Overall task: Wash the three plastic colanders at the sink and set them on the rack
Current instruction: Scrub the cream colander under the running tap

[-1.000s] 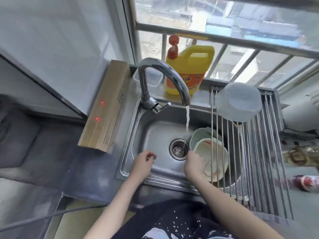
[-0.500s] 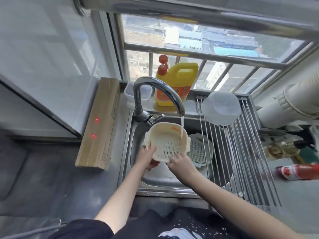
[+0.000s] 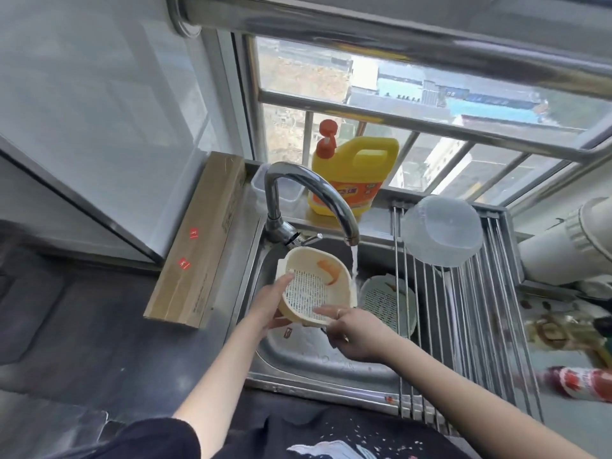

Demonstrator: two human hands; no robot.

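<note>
A cream plastic colander (image 3: 314, 286) with an orange smear inside is held tilted above the steel sink (image 3: 298, 352), just left of the water stream from the faucet (image 3: 311, 197). My left hand (image 3: 270, 301) grips its left rim, thumb inside. My right hand (image 3: 351, 329) holds the lower right rim, a finger stretched across the slotted bottom. A pale green colander (image 3: 385, 301) lies in the sink on the right, partly under the roll-up wire rack (image 3: 480, 326). A third colander is not visible.
An upturned translucent bowl (image 3: 442, 231) sits on the rack's far end. A yellow detergent jug (image 3: 354, 177) and a clear tub (image 3: 291, 190) stand on the sill. A long cardboard box (image 3: 198, 240) lies left of the sink. Bottles (image 3: 583, 382) clutter the counter on the right.
The cream colander came up out of the sink into both hands and now sits left of the water stream, tilted more. The view has lifted toward the window.
</note>
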